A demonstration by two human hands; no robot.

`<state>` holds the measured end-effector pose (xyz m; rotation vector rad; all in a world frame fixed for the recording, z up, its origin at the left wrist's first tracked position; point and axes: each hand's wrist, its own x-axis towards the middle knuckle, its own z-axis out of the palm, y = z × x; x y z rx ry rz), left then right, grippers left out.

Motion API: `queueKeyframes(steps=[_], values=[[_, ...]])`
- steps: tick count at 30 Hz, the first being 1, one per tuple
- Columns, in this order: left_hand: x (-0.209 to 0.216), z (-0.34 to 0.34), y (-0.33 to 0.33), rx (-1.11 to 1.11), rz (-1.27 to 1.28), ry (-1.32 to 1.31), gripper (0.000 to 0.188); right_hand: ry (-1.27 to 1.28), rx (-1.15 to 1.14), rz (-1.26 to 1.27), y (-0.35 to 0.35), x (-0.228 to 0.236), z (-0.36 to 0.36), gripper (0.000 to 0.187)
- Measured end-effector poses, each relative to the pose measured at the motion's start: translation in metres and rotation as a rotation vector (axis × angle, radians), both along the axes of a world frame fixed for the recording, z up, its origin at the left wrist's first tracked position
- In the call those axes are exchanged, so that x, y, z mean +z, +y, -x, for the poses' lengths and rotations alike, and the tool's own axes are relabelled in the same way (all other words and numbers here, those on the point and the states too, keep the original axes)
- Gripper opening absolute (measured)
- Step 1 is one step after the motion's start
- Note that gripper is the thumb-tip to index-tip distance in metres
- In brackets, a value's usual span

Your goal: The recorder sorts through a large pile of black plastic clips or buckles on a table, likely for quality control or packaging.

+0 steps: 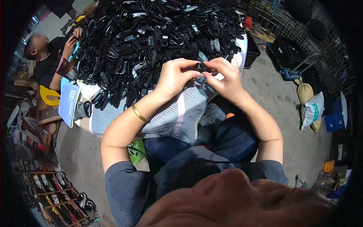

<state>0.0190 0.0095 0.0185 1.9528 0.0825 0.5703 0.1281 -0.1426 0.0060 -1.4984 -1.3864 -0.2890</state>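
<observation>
Close together at the pile's near edge, my left hand (171,77) and my right hand (229,81) pinch a small black part (200,67) between their fingertips. Its exact kind cannot be told, since the fingers cover much of it. Beyond my hands rises a big heap of small black pieces (124,41), many long and narrow, some with shiny or grey faces. Under the heap lies a pale dotted cloth (113,118) that drapes toward my lap. A gold bangle (139,113) circles my left wrist.
At the far left another person (47,56) sits with both hands at the heap. A blue booklet (69,104) and a yellow handle-shaped thing (49,95) lie nearby. Sacks (312,109) and black crates (286,53) stand on the right-hand floor; a rack (56,193) is lower left.
</observation>
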Motion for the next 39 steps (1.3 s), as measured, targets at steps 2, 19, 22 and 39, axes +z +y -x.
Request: queueKeyframes(steps=[2, 19, 22, 39], values=[[-0.001, 0.0, -0.001, 0.024, -0.012, 0.001, 0.028, -0.029, -0.015, 0.004, 0.0, 0.0, 0.002, 0.027], [0.001, 0.001, -0.014, -0.096, 0.368, -0.018, 0.031, -0.306, -0.181, -0.018, 0.0, 0.007, 0.014, 0.029], [0.007, 0.002, -0.005, -0.172, 0.309, -0.007, 0.029, 0.048, -0.134, 0.072, 0.0, 0.002, 0.004, 0.025], [0.041, 0.023, 0.012, -0.021, -0.798, 0.162, 0.035, -0.042, 0.431, 1.031, -0.033, 0.03, -0.013, 0.03]])
